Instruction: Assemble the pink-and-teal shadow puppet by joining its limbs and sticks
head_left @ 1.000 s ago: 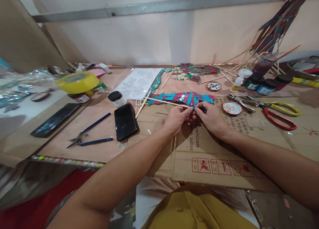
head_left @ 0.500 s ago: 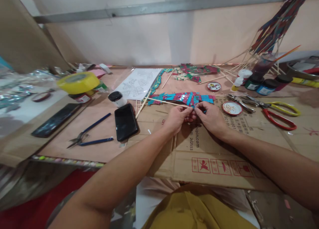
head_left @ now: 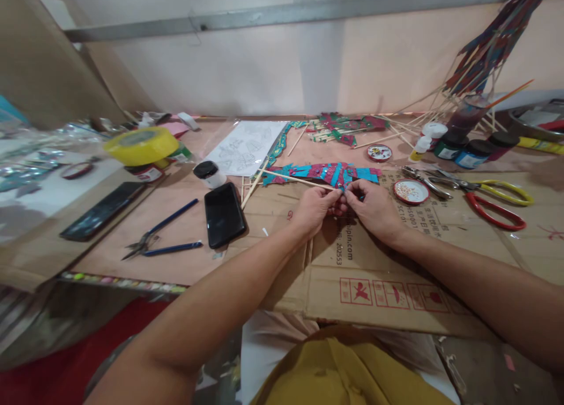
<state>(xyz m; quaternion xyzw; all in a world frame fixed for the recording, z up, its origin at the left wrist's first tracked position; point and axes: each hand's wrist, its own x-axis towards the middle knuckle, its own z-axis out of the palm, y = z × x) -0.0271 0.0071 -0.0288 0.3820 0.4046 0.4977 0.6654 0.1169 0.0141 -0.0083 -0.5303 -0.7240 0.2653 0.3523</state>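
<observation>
My left hand (head_left: 318, 210) is closed in a pinch around the near end of a thin wooden stick (head_left: 299, 180). The fingertips of my right hand (head_left: 373, 208) meet it there, also pinched. A small bluish bit shows between the fingertips, too small to name. Just behind both hands lies a flat cut-out figure piece (head_left: 324, 173) in turquoise and dark pink, with shiny spots. The stick runs leftward in front of that piece. To the right of my right hand is a red-rimmed lid (head_left: 410, 191) holding tiny pale beads.
Cardboard (head_left: 379, 264) lies under my hands. To the left are a black phone (head_left: 224, 216), blue-handled pliers (head_left: 170, 226) and a white jar (head_left: 210, 174). Scissors (head_left: 497, 202) and metal pliers (head_left: 425, 181) are at right. Paint bottles (head_left: 478, 153), a line drawing (head_left: 247, 146) and sticked cut-outs (head_left: 343, 127) stand behind.
The view has shifted slightly, so the things at left appear a little further right. Both hands keep nearly the same pinch at the end of the stick.
</observation>
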